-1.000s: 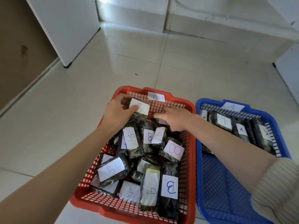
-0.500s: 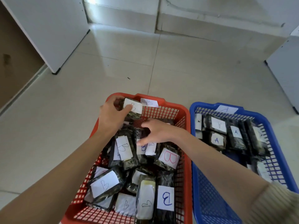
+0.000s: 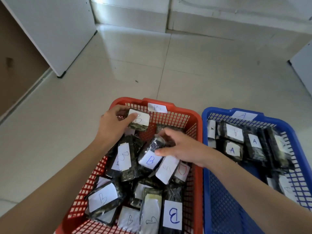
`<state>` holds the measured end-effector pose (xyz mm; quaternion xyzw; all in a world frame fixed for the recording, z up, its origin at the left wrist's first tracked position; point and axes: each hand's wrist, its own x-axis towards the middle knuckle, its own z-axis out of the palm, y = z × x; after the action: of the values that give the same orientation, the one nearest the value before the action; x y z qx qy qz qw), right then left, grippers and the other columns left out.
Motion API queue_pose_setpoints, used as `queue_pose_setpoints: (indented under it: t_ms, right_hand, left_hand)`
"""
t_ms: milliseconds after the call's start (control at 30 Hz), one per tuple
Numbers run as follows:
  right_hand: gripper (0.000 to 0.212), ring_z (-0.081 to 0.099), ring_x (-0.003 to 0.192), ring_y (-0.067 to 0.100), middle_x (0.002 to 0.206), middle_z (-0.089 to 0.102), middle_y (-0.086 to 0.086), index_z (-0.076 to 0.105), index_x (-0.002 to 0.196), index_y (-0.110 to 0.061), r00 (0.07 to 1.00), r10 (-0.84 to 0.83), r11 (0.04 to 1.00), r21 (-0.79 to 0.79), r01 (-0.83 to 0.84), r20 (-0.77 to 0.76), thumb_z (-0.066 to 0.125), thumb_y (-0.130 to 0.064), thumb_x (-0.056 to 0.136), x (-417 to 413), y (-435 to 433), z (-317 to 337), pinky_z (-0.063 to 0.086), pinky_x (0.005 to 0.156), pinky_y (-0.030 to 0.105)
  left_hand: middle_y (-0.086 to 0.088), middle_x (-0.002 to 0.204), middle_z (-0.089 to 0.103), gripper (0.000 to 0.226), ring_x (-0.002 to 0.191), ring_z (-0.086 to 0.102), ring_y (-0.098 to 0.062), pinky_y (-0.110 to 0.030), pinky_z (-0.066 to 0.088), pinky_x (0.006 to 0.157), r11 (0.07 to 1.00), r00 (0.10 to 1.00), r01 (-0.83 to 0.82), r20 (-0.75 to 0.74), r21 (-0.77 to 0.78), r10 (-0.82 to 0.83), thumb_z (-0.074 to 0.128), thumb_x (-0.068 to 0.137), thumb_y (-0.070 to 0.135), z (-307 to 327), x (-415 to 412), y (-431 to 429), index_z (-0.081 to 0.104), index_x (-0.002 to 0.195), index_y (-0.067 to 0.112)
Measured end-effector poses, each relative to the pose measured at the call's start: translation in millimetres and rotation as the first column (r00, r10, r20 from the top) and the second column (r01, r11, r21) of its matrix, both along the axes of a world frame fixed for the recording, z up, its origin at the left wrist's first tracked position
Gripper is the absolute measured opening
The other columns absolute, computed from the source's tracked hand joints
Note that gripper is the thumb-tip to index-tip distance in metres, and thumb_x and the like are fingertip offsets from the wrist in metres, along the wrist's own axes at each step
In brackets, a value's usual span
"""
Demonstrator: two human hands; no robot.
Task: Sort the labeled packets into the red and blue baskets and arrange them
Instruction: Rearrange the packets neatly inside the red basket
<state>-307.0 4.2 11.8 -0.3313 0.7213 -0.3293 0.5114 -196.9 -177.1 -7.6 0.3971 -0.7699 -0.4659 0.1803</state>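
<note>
Risk right here: the red basket [image 3: 196, 149] is heaped loose, so tugging one packet could drag its neighbours askew. The left hand [image 3: 112, 125] pinches a B packet [image 3: 138, 121] at the basket's far wall; the right hand [image 3: 182, 149] clasps another B packet [image 3: 152, 156] mid-basket. A packets [image 3: 234, 132] sit in the blue basket [image 3: 205, 132] beside it.

Soft, even daylight fills the scene, and a pale sheen lies on the glossy cream floor tiles [image 3: 135, 53], brightest at the far left below the white wall [image 3: 219, 12]. Shadows are faint and diffuse, deepest inside the red plastic mesh basket [image 3: 194, 166] near the camera. Wide-angle distortion bends straight lines toward the edges, and the near forearms look stretched and slightly soft.
</note>
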Motion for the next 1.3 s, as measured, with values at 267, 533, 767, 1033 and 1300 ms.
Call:
queue_pose_setpoints:
  t_ms: [267, 533, 767, 1033, 1300]
  right_hand:
    - [0.039, 0.060, 0.085, 0.002, 0.096, 0.060, -0.016, 0.052, 0.111, -0.029, 0.812, -0.313, 0.935, -0.311, 0.172, -0.493, 0.071, -0.016, 0.080, -38.2, 2.4, 20.6, 0.042, 0.070, 0.006]
    - [0.036, 0.047, 0.111, 0.023, 0.122, 0.044, 0.008, 0.050, 0.117, -0.006, 0.453, 0.079, 0.997, 0.065, -0.046, -0.888, 0.062, -0.022, 0.087, -28.1, 1.6, -5.5, 0.043, 0.088, 0.031]
    - [0.053, 0.039, 0.122, 0.029, 0.132, 0.045, 0.011, 0.045, 0.136, -0.012, 0.266, 0.270, 0.950, 0.211, -0.229, -0.926, 0.061, -0.028, 0.088, -25.9, -4.8, -13.3, 0.042, 0.097, 0.041]
    - [0.079, 0.035, 0.127, 0.026, 0.140, 0.037, 0.009, 0.027, 0.140, -0.013, 0.257, 0.415, 0.901, 0.356, -0.246, -0.873, 0.070, -0.040, 0.080, -27.7, -17.3, -14.2, 0.038, 0.098, 0.037]
    - [0.087, 0.039, 0.119, 0.028, 0.134, 0.040, 0.011, 0.037, 0.135, -0.009, 0.051, 0.375, 0.908, 0.356, -0.220, -0.926, 0.077, -0.046, 0.068, -26.8, -17.2, -22.9, 0.040, 0.092, 0.040]
  left_hand:
    - [0.015, 0.094, 0.056, 0.032, 0.080, 0.056, -0.007, -0.020, 0.039, 0.072, 0.960, 0.967, 0.177, 0.222, -0.218, -0.128, 0.068, 0.082, 0.038, 1.4, 6.0, 5.5, 0.061, 0.110, 0.024]
    - [0.016, 0.089, 0.055, 0.036, 0.074, 0.052, 0.003, -0.009, 0.035, 0.062, 0.969, 0.971, 0.150, 0.216, -0.196, -0.107, 0.069, 0.081, 0.040, 2.8, 9.0, 3.9, 0.061, 0.112, 0.023]
    - [0.017, 0.093, 0.056, 0.036, 0.072, 0.050, 0.009, -0.006, 0.032, 0.062, 0.968, 0.969, 0.182, 0.201, -0.175, -0.146, 0.068, 0.081, 0.039, -4.6, 4.6, 11.0, 0.061, 0.113, 0.022]
    - [0.013, 0.096, 0.058, 0.039, 0.084, 0.056, -0.004, -0.013, 0.039, 0.070, 0.963, 0.967, 0.191, 0.205, -0.189, -0.151, 0.066, 0.083, 0.039, -9.9, 3.1, 11.0, 0.060, 0.116, 0.019]
    - [0.003, 0.113, 0.065, 0.038, 0.090, 0.053, -0.004, -0.020, 0.042, 0.081, 0.958, 0.968, 0.196, 0.201, -0.209, -0.154, 0.066, 0.084, 0.037, -9.2, 3.3, 11.4, 0.060, 0.117, 0.018]
